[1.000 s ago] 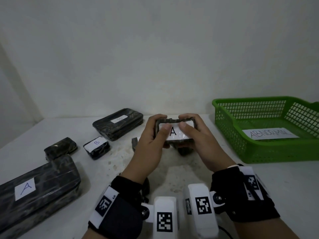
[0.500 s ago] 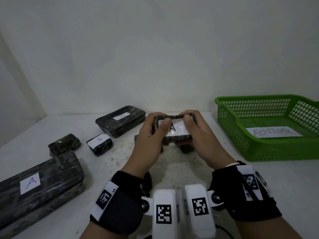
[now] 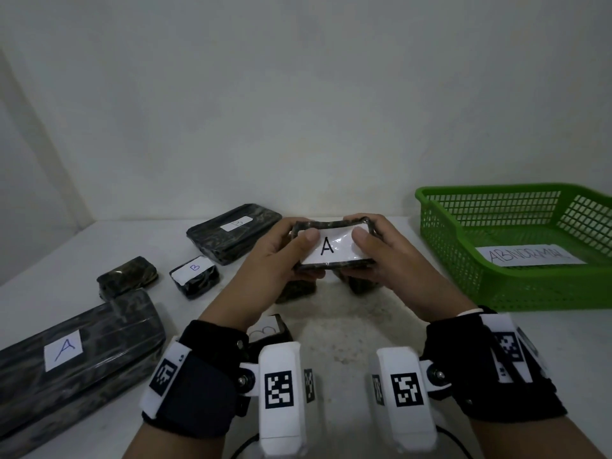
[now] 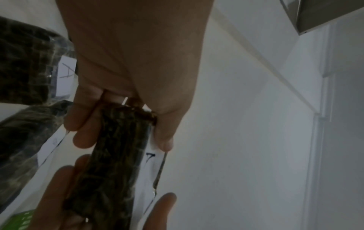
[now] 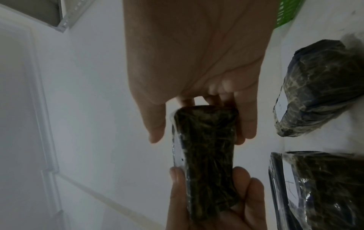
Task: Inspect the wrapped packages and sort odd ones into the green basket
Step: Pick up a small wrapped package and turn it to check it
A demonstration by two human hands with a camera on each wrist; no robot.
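A small dark wrapped package with a white label marked A (image 3: 332, 248) is held up above the table between both hands. My left hand (image 3: 281, 256) grips its left end, thumb on the label. My right hand (image 3: 381, 253) grips the right end the same way. The left wrist view shows the package (image 4: 120, 155) edge-on between thumb and fingers; so does the right wrist view, where the package (image 5: 206, 155) is pinched at both ends. The green basket (image 3: 530, 289) with an ABNORMAL label stands at the right, with no package visible in it.
On the white table lie a large package marked A (image 3: 73, 359) at the near left, a small unlabelled one (image 3: 127, 276), a small one marked B (image 3: 195, 274), a flat one marked B (image 3: 235, 233), and another B package (image 3: 268, 331) behind my left wrist. More dark packages lie under my hands.
Both hands have kept their hold on the A package and brought it slightly nearer and flatter, so the label faces the camera more fully. The view has shifted a little.
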